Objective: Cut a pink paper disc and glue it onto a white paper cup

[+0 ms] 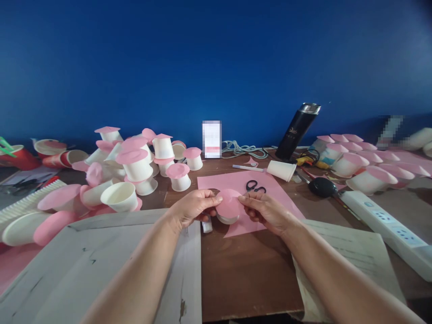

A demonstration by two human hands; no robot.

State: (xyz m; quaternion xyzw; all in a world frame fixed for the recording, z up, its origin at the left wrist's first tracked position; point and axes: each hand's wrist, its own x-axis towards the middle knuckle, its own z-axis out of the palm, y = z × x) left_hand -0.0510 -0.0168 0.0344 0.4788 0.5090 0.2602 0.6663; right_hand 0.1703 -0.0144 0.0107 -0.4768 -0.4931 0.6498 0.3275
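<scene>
Between my hands is a round pink paper disc (230, 203), held by its two side edges. My left hand (197, 206) pinches its left edge, and my right hand (263, 206) pinches its right edge. A pale round rim (227, 220) shows just under the disc; what it belongs to is mostly hidden. Beneath my right hand lies a pink paper sheet (280, 191), with black-handled scissors (251, 185) on it, their blades hidden. A small white tube-like object (207, 225) is beside my left fingers. Farther back, a white paper cup (281, 170) lies on its side.
Many paper cups topped with pink discs (132, 164) crowd the left, and more cups (371, 177) stand on the right. A black flask (297, 131) leans near the blue wall. A white power strip (388, 229), a black rubber bulb (322, 186) and a lit phone (212, 139) are also there.
</scene>
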